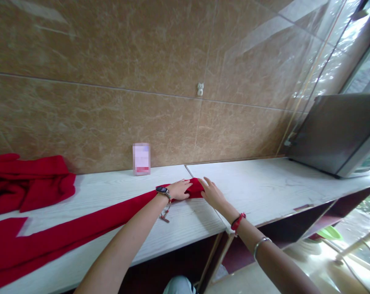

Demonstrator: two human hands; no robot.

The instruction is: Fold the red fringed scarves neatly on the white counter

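Observation:
A long red cloth strip lies along the white countertop, running from the lower left to its narrow end near the middle. My left hand rests flat on the strip close to that end, fingers stretched toward the right. At the very end of the cloth is my right hand, its spread fingers touching the edge. Between the two hands a short piece of red fabric shows. Whether the right fingertips pinch any of it is not visible; they look apart.
A bundle of red fabric sits at the left against the tiled wall. A small pale box stands by the wall. A large grey appliance occupies the right end of the countertop. Below are open shelves and a green basin.

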